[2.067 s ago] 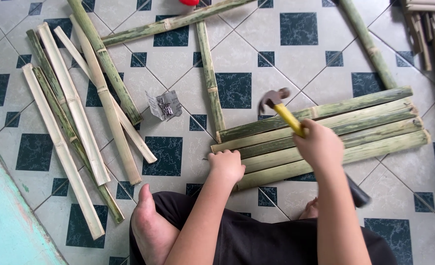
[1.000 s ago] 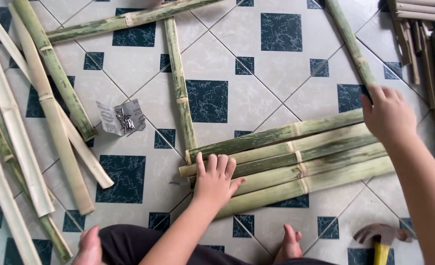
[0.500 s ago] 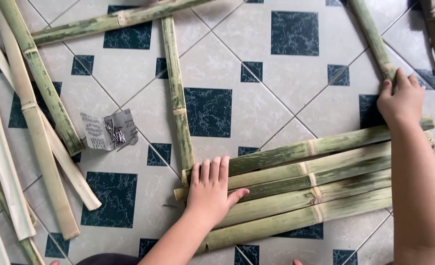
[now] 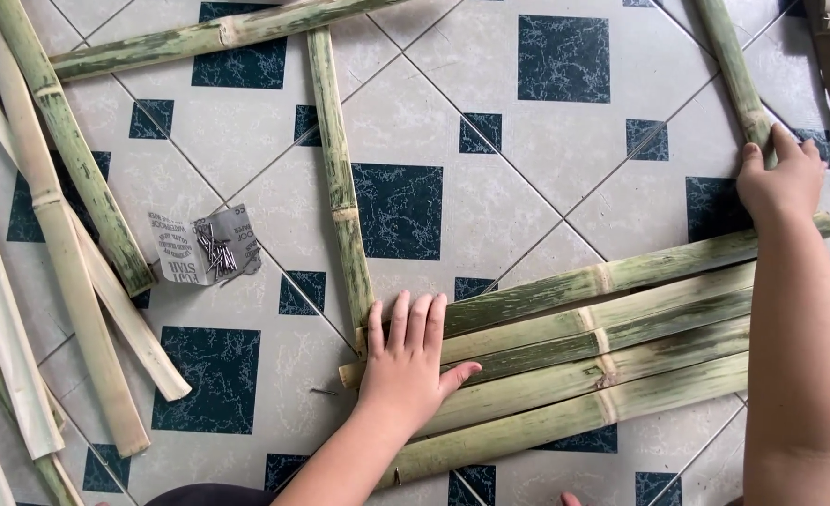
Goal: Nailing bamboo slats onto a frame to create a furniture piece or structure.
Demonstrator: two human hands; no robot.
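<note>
Bamboo slats (image 4: 621,347) lie side by side under both flat, open hands: left (image 4: 410,365), right (image 4: 782,183).

A home floor used as a makeshift workshop — patterned tiles (image 4: 546,131) strewn with split bamboo (image 4: 59,244) at left, a packet of nails (image 4: 204,248) beside it.

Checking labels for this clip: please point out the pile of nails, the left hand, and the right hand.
pile of nails (image 4: 214,253), head view, middle of the heap on the torn paper packet.
left hand (image 4: 409,367), head view, back of the hand.
right hand (image 4: 782,183), head view, back of the hand.
</note>
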